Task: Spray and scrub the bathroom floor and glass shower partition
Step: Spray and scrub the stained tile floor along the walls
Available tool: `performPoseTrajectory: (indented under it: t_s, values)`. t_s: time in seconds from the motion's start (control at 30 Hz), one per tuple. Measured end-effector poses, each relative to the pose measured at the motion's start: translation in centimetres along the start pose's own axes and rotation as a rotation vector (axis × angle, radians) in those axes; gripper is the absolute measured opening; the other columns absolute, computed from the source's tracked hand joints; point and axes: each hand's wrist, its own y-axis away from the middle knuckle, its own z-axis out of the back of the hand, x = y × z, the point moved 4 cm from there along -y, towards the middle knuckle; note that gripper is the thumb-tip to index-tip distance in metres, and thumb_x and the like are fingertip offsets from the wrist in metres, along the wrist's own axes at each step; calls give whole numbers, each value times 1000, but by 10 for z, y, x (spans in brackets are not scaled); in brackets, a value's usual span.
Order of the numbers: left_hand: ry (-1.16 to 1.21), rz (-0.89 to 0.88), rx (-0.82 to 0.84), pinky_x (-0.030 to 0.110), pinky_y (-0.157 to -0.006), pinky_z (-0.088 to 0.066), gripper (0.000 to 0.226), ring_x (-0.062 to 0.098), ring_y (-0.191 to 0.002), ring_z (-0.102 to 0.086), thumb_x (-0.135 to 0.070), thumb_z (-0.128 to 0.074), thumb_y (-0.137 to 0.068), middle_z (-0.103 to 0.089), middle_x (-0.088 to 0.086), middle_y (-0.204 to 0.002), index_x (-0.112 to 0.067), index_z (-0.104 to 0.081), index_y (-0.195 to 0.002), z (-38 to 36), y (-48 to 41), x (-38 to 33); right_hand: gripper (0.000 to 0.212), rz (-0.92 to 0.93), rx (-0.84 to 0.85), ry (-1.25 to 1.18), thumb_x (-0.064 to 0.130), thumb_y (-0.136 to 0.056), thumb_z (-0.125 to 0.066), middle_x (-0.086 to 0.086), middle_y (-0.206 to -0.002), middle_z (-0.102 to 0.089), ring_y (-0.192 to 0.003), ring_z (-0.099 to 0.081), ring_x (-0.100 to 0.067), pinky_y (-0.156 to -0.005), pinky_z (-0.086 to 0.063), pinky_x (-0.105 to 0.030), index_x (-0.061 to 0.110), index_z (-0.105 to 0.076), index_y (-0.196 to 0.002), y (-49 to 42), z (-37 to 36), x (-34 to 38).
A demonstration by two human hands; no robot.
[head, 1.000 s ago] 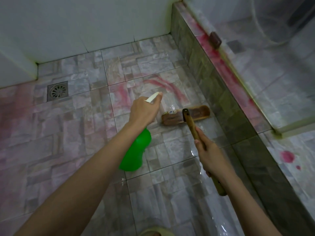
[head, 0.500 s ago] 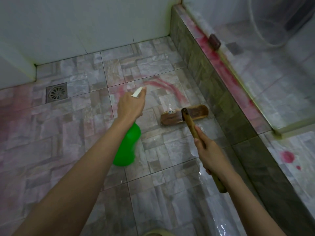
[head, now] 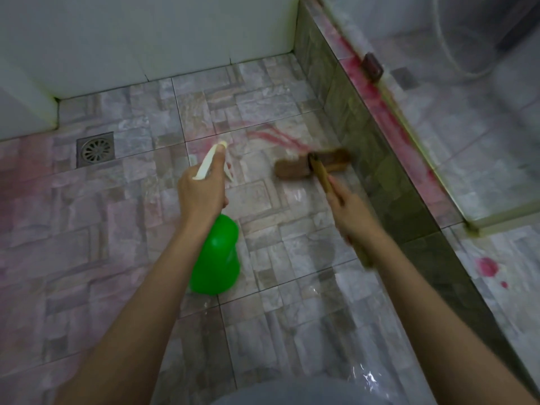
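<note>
The brush point(head: 312, 168) head sits on the wet floor point(head: 117, 229), blurred, at the end of some red streaks point(head: 277, 138) and close against the dark curb point(head: 380, 171). The right hand point(head: 353, 217) is wrapped round its wooden handle. The left hand point(head: 201, 191) grips the neck of a green bottle point(head: 217, 258), its white nozzle point(head: 209, 162) pointing away at the tiles. Red stain runs along the curb top under the glass point(head: 467, 112). A drain point(head: 95, 149) lies far left.

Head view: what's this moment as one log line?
left hand grips spray bottle | right hand grips scrub brush | brush on floor | red streaks beside it
</note>
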Motion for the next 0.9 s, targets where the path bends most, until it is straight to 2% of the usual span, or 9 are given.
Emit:
performPoseTrajectory:
  t_s: [0.07, 0.3, 0.37, 0.47, 0.57, 0.63, 0.77, 0.83, 0.9]
  values:
    - [-10, -16, 27, 18, -38, -41, 56, 8, -32, -47, -56, -58, -94, -54, 15, -61, -3, -75, -87, -3, 3, -3, 44, -47, 54, -76, 30, -101, -37, 3, -63, -49, -47, -46, -11, -40, -35, -24, 47, -30, -142, 48, -3, -15]
    - [-32, -91, 43, 18, -40, -40, 60, 8, -32, -50, -56, -54, -96, -70, 32, -85, 0, -74, -88, -7, 10, -10, 46, 65, 20, -16, 26, -102, -36, -6, -83, -61, -57, -54, -19, -42, -45, -22, 35, -33, -147, -53, 5, 17]
    - [-29, -90, 65, 17, -40, -40, 59, 8, -32, -49, -54, -54, -97, -68, 33, -77, 0, -75, -88, -7, 18, -14, 46, 82, -10, 20, 26, -102, -38, -8, -96, -67, -66, -60, -18, -55, -49, -25, 36, -35, -146, 3, 15, -13]
    - [-65, -73, 149, 17, -39, -39, 53, 6, -32, -46, -53, -54, -97, -58, 21, -55, -6, -78, -90, -13, 33, -18, 47, -38, 33, 18, 29, -101, -39, 12, -70, -53, -49, -47, -1, -40, -38, -12, 42, -31, -146, 86, 20, -43]
    - [-90, -91, 232, 18, -40, -41, 51, 8, -32, -48, -54, -54, -97, -62, 30, -63, -9, -78, -91, -25, 50, -19, 47, 2, 26, 48, 25, -102, -38, 8, -73, -53, -51, -46, -4, -44, -38, -18, 37, -31, -147, 26, 16, -29]
    - [-91, -97, 258, 15, -40, -40, 53, 6, -32, -48, -51, -55, -97, -54, 20, -48, -4, -77, -87, -32, 61, -16, 47, 49, 27, 21, 22, -102, -37, 5, -77, -55, -54, -47, -6, -44, -39, -15, 34, -33, -147, -10, 19, -10]
    - [-84, -109, 271, 17, -43, -41, 58, 8, -34, -50, -52, -54, -96, -46, 0, -37, 1, -74, -88, -34, 76, -16, 47, 36, 37, 2, 26, -101, -42, 6, -102, -67, -87, -66, -6, -67, -47, -16, 37, -34, -146, 86, 29, -60]
    - [-69, -101, 278, 23, -48, -45, 53, 13, -37, -53, -54, -53, -96, -48, 2, -38, -8, -77, -88, -35, 78, -17, 48, -99, 66, 47, 28, -100, -43, 15, -76, -61, -63, -61, 12, -54, -42, -6, 42, -32, -145, 154, 39, -76]
    - [-68, -102, 284, 23, -48, -45, 46, 13, -36, -52, -54, -53, -97, -49, 2, -36, -18, -78, -84, -38, 79, -15, 48, -79, 84, 70, 28, -100, -43, 16, -70, -58, -49, -53, 13, -48, -40, -6, 43, -33, -144, 144, 42, -79]
